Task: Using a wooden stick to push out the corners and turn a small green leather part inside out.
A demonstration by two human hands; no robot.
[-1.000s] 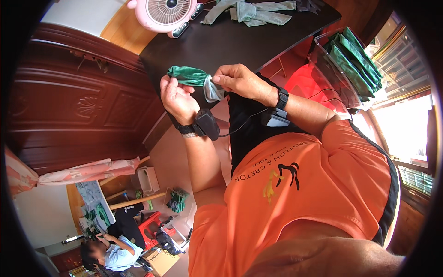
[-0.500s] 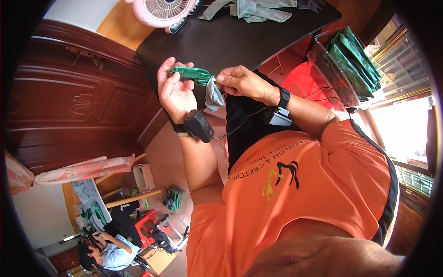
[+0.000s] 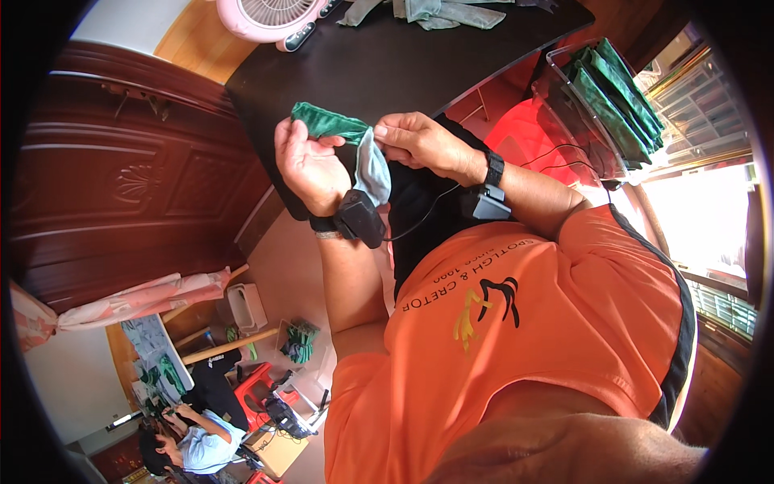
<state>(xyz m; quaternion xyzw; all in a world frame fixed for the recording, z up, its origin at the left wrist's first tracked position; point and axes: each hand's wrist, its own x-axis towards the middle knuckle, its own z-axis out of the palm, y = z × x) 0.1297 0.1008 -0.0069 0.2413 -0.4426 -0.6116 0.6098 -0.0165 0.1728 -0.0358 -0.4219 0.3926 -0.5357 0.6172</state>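
Between my hands hangs a green velvet fabric piece, turned partly so that its pale grey-green side dangles below the join. My left hand grips the darker green length between thumb and fingers, its palm turned up. At the other end my right hand pinches the fabric where the green and pale parts meet. Both hands are held in front of the dark table's near edge. What lies under the right fingertips is hidden.
A black table carries a pink fan and several pale fabric pieces. At right, a clear bin holds folded green cloth, beside a red stool. Another person works at lower left.
The green part has opened out wider and flatter, and its far end now rises above my left fingers. The pale part hangs longer. My right hand stays pinched at the join.
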